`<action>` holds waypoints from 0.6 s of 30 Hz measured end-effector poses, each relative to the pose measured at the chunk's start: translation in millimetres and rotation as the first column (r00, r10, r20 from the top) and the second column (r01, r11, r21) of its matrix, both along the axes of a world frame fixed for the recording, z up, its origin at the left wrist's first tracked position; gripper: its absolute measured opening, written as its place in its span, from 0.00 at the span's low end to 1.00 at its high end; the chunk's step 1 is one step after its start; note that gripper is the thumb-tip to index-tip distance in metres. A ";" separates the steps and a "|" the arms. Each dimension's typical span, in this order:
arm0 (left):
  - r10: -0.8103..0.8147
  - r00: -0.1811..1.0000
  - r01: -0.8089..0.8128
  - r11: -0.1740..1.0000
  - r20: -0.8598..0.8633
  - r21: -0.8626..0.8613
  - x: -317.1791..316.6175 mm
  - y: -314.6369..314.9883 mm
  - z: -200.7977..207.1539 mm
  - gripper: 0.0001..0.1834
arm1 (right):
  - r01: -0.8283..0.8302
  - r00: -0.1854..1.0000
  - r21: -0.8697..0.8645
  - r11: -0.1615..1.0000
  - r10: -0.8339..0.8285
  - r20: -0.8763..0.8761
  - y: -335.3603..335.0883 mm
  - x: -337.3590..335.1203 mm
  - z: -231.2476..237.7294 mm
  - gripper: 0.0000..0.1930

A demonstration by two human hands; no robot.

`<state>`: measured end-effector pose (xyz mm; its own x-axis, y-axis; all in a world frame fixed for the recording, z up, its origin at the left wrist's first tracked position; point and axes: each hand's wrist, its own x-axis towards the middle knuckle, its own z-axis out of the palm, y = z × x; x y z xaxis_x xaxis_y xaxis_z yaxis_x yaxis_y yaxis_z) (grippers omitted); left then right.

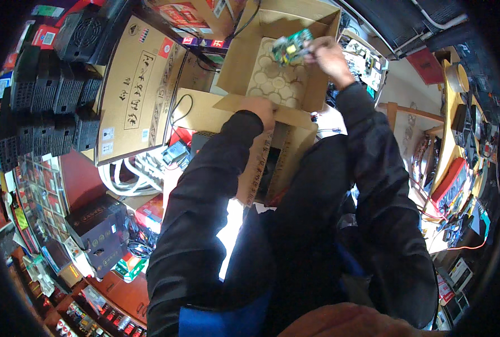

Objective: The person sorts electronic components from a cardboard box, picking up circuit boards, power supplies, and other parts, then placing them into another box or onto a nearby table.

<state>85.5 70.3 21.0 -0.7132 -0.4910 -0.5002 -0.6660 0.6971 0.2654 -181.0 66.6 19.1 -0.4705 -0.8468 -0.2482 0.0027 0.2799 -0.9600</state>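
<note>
While the left side is filled by stacked black units (42, 90), a unit with a round fan grille (86, 35) is seen behind them, close to the upper left. To their right, a large box (135, 101), printed with dark characters, is stood on edge. Below it, a dark box (101, 230) is set at the lower left, and white cables (149, 182) are looped near the large box's lower edge.

Farther right, the left hand (261, 108) is placed at the near edge of the open carton (236, 67), by its near left corner; its fingers are hidden, so whether anything is grasped by it cannot be told. Below that hand, a smaller open box (255, 163) is partly covered by the sleeves. Inside the carton, a pale insert (266, 78) patterned with circles is seen.

Above the insert, toward the carton's right edge, the green board (291, 49) is held up, tilted and slightly blurred. It is pinched at its right end by the fingers of the right hand (329, 58), by which the carton's right edge is overlapped. Beyond that edge, more boards (368, 62) are heaped. At the far right, a tape roll (457, 77) and a red case (449, 180) are seen.
</note>
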 end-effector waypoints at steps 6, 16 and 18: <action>-0.026 0.999 0.025 0.999 0.044 0.026 4.5 3.2 1.7 0.20 | 0.142 0.935 0.253 0.957 -0.046 -0.352 -73.3 52.7 -111.9 0.16; 0.011 0.994 -0.009 1.000 -0.109 0.020 9.4 2.9 -10.2 0.16 | 0.486 0.837 0.385 0.784 -0.545 0.054 -95.4 52.2 -200.4 0.20; 0.025 0.982 -0.029 0.999 -0.187 -0.020 12.7 7.1 -12.4 0.12 | 0.214 0.970 0.338 0.917 -0.157 -0.188 -115.9 33.9 -213.9 0.22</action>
